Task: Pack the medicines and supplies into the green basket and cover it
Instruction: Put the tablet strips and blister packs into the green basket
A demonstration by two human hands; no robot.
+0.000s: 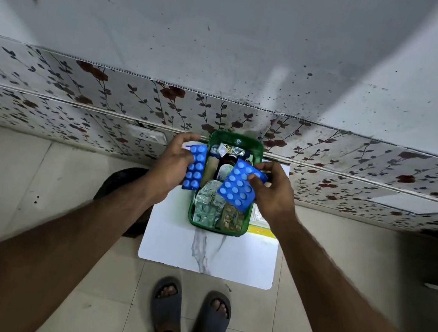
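Note:
The green basket (256,146) stands on a small white marble-look table (208,254). It holds silver blister strips (206,204), a dark bottle (230,159) and other packs. My left hand (172,165) grips a blue blister strip (195,167) upright at the basket's left rim. My right hand (272,194) holds a second blue blister strip (237,188) tilted over the middle of the basket.
A yellow and white pack (260,223) lies on the table to the right of the basket, partly under my right wrist. A floral-patterned wall panel (77,100) runs behind the table. A dark round object (124,181) sits on the floor at the left. My feet in grey slippers (191,310) stand before the table.

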